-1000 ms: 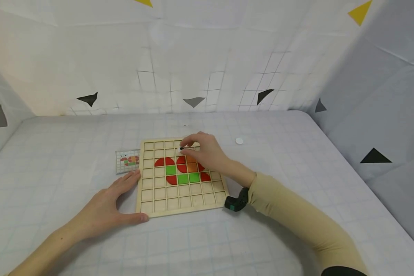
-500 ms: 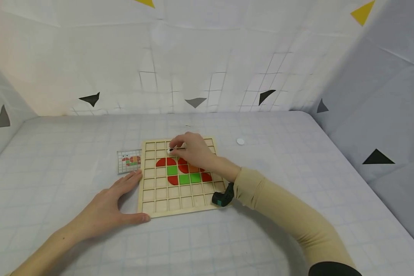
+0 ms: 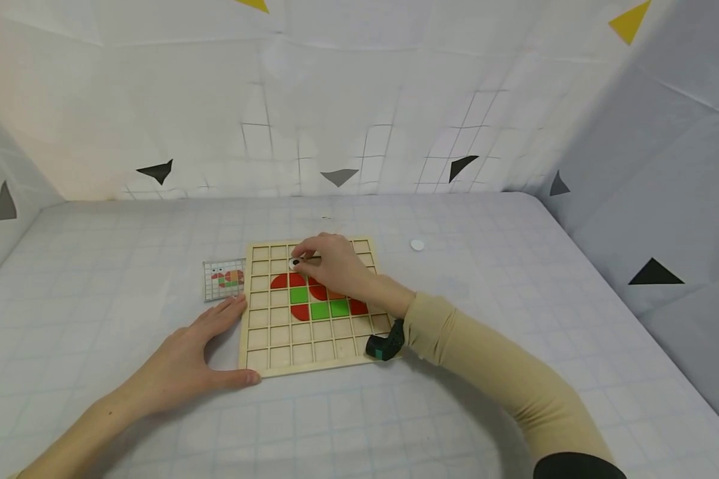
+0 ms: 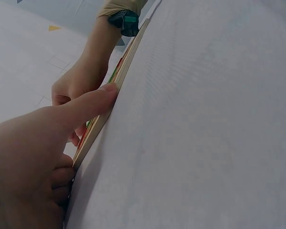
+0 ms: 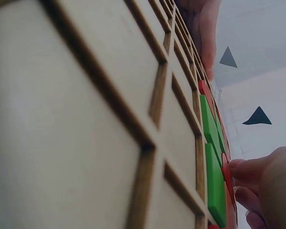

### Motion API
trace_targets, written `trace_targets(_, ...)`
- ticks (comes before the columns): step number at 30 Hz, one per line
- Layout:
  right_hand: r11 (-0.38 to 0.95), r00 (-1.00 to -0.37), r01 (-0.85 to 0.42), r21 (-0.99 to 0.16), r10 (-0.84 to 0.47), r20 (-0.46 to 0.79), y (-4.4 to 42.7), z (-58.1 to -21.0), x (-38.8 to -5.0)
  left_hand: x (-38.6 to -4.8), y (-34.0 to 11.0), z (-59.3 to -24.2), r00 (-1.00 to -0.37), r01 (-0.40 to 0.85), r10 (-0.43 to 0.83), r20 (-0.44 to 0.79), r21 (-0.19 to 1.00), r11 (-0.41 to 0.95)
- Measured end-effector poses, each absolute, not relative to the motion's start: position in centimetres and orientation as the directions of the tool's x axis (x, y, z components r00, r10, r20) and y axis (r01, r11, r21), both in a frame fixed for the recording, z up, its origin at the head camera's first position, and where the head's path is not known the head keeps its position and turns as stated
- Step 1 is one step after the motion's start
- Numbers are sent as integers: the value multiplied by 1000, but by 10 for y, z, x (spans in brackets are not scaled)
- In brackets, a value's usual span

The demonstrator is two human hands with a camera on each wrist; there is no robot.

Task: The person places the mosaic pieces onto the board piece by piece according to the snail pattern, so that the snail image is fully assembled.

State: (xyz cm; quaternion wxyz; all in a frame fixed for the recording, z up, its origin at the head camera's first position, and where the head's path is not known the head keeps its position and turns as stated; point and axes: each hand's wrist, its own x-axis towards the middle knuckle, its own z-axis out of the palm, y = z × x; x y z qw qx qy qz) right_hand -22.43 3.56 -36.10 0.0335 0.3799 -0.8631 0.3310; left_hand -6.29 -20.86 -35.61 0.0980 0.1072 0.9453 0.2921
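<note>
A wooden grid board [image 3: 280, 357] lies flat on the table, with red quarter-round tiles [image 3: 299, 312], green square tiles [image 3: 320, 311] and a partly covered orange piece in its cells. Between thumb and fingertips, my right hand [image 3: 338, 265] pinches a white round tile with a black dot [image 3: 294, 264], low over a cell in the upper part of the board, just above a red tile. My left hand [image 3: 176, 372] rests at the board's left side, fingers against that edge and thumb by the near left corner. In the right wrist view, green tiles [image 5: 214, 179] sit in cells near the right fingertips.
A small pattern card [image 3: 223, 280] with a coloured picture lies beside the board's left edge, under or against it. A white disc [image 3: 417, 245] lies on the table right of the board. A black device [image 3: 386, 346] is strapped at the right wrist, over the board's near right corner.
My right hand has moved left over the board with the dotted white tile, then slightly lower toward a cell. The left hand has stayed at the board's edge.
</note>
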Motion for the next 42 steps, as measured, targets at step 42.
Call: trace_targets(42, 662, -884, -465, -588, -307, 353, 171, -357, -230, -63, -208, -358, -957, 161, 269, -107, 574, 803)
